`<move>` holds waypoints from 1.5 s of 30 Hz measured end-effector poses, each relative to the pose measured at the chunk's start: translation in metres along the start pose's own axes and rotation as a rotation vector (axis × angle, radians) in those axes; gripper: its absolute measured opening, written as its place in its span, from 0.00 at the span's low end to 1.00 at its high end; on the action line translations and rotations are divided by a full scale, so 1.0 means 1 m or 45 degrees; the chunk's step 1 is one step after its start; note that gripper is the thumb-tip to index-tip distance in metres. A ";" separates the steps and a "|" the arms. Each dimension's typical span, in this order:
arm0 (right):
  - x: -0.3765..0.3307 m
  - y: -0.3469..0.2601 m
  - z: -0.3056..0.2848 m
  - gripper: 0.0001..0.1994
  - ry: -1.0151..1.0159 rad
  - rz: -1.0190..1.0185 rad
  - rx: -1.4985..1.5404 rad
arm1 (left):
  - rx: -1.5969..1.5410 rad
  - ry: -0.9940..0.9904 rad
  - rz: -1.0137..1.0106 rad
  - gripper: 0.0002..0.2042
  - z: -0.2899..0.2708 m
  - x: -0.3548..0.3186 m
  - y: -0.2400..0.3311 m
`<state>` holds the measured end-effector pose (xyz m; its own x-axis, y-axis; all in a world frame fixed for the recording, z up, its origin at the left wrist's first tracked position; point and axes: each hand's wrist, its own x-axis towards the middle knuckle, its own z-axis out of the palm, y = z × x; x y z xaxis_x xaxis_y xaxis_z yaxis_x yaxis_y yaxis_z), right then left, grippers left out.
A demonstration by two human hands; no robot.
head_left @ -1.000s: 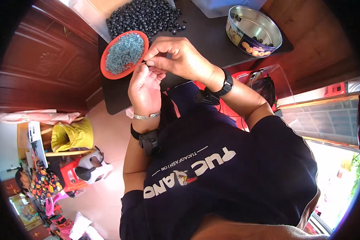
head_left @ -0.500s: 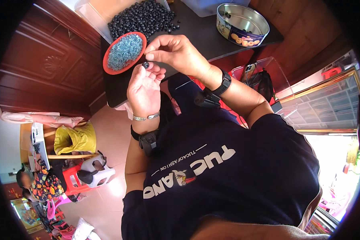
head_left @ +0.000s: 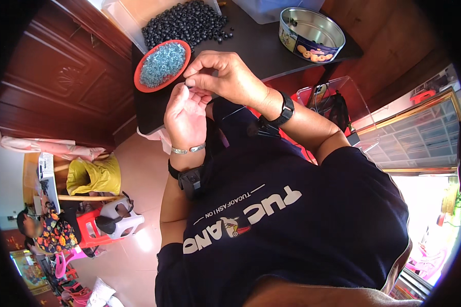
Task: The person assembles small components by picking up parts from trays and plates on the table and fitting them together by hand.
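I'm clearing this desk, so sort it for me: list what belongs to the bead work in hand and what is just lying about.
In use:
left hand
right hand
small dark bead pinched between them
red dish of pale blue beads
heap of black beads

Lying about:
round tin
clear box
yellow bag
red stool

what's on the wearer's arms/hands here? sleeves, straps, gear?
Bare hands, no gloves. The left hand has a thin silver bracelet at the wrist, and below it a black strap with a small black device on the forearm. The right hand has a black wrist band with a black unit. Short dark navy sleeves; forearms uncovered.
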<state>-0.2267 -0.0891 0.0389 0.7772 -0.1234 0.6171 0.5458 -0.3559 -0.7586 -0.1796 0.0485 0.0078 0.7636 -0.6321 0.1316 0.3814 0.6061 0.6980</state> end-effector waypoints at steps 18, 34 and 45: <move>-0.023 0.003 -0.007 0.07 0.048 0.033 0.239 | -0.005 -0.122 -0.143 0.13 -0.001 -0.004 -0.003; -0.032 0.007 -0.011 0.07 -0.031 0.214 0.345 | 0.087 -0.132 -0.185 0.11 0.000 -0.012 -0.003; -0.035 0.007 -0.006 0.10 -0.086 0.173 0.409 | 0.096 -0.054 -0.174 0.10 0.000 -0.015 0.000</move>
<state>-0.2515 -0.0928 0.0133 0.8626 -0.0839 0.4988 0.4982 -0.0295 -0.8665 -0.1909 0.0575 0.0060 0.6840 -0.7270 0.0602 0.4390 0.4762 0.7619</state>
